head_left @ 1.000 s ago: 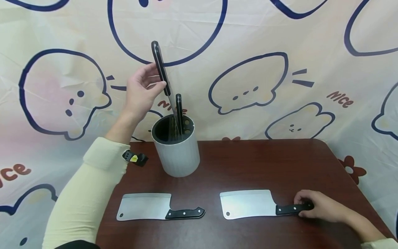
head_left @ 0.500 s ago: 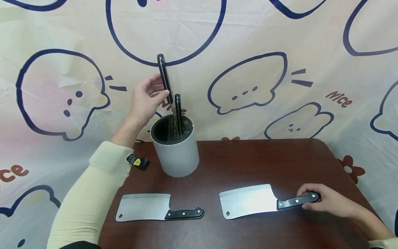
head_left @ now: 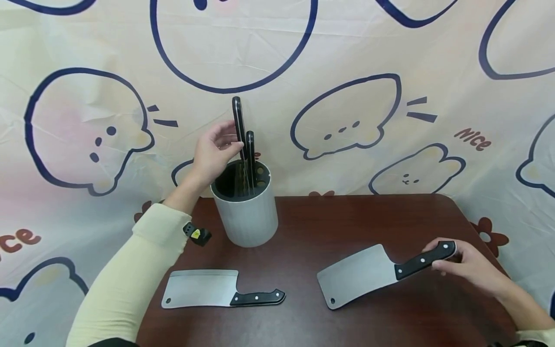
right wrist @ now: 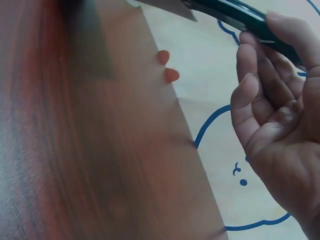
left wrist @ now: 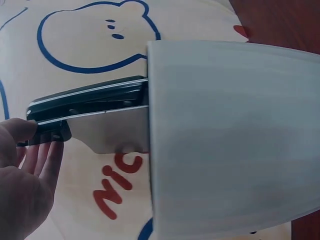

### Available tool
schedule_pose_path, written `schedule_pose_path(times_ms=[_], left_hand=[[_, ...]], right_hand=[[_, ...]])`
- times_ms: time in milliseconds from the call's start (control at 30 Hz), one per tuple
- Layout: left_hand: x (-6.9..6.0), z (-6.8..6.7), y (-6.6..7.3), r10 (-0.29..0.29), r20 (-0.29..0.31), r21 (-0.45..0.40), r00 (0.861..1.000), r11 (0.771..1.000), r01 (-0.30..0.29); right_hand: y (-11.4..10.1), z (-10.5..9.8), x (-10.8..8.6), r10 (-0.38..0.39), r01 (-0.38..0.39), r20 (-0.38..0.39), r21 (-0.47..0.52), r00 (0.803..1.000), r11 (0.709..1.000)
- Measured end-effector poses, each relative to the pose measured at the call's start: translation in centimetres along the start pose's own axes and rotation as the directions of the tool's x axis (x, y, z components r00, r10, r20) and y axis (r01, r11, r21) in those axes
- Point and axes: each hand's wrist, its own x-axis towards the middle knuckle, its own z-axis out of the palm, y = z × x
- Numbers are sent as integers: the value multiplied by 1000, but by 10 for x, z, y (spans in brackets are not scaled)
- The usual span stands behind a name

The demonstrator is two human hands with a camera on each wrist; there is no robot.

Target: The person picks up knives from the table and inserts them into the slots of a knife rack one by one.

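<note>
1. The taller black-handled knife (head_left: 239, 124) stands in the holder, leaning slightly left, its blade partly inside the mouth.
2. The person's left hand (head_left: 216, 150) pinches that handle, thumb against the fingers, with barely any gap beyond the handle's thickness.
3. Just beside it, a shorter black handle (head_left: 250, 153) rises from the same pale, round holder (head_left: 246, 221).
4. Over on the right, the right hand (head_left: 470, 265) grips a cleaver (head_left: 362, 275) by its handle, fingers curled and closed on it; the handle slants up, and I can't tell whether the blade's low corner touches the worktop (head_left: 347, 221).
5. Another cleaver (head_left: 204, 288) lies flat in front of the holder.
6. A cartoon-printed cloth (head_left: 347, 48) hangs behind.
</note>
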Motion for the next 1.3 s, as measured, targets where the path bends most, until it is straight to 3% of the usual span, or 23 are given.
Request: schedule_pose_path(times_ms=[233,333,700,867,1067,1200,1300], left_hand=[[-6,4,-12,-18,44,1,999,1000,18],[-10,6,-11,-30,57,-1,998,1000,30],[-16,9,-33,-34,66,19,997,999,32],[-19,11,-36,-73,52,22,996,997,72],[-21,12,-41,-57,56,6,997,998,57],[-22,13,-42,-66,59,-7,996,998,67],[-24,14,-44,-77,65,-18,995,997,78]], right_hand=[[-11,-4,5,-77,75,-56,-39,995,996],[-18,-4,7,-79,70,-92,-103,993,992],[-46,-11,24,-144,96,-184,-246,972,964],[-57,-17,33,-172,129,-195,-213,966,968],[-69,-18,42,-195,161,-213,-166,957,973],[-79,-18,48,-175,138,-216,-177,960,975],[-86,-17,52,-106,50,-246,-223,963,974]])
